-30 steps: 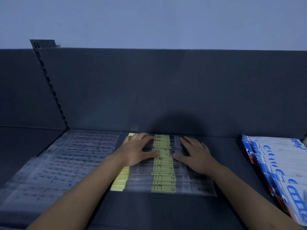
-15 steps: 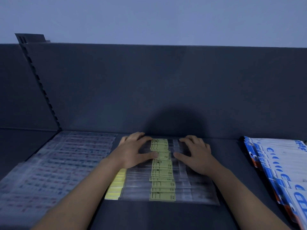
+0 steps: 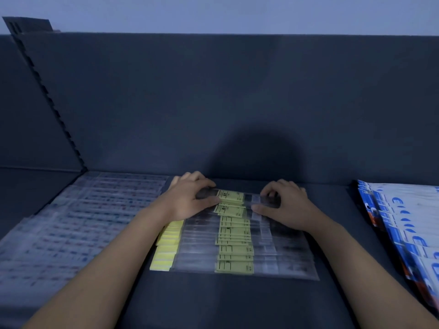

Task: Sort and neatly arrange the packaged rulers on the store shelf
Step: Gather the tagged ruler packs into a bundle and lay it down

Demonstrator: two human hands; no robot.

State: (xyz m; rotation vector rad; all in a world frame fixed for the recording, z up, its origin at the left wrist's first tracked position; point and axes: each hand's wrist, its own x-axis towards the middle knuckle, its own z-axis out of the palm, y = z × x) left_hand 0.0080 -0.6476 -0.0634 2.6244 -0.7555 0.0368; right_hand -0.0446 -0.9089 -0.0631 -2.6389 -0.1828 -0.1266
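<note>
A row of clear-sleeved rulers with pale green labels lies overlapped on the dark shelf, running from the back wall toward me. Yellow ends stick out at its left side. My left hand pinches the left part of the rearmost packaged ruler, thumb under, fingers over. My right hand pinches the same package at its right part. That package looks slightly raised off the row.
A wide spread of clear packages with small red and blue print covers the shelf's left. Blue and white packages are stacked at the right edge. The dark back panel rises just behind my hands.
Both hands were lying flat on the row. They have slid to the back end and curled round the rearmost package, lifting it a little.
</note>
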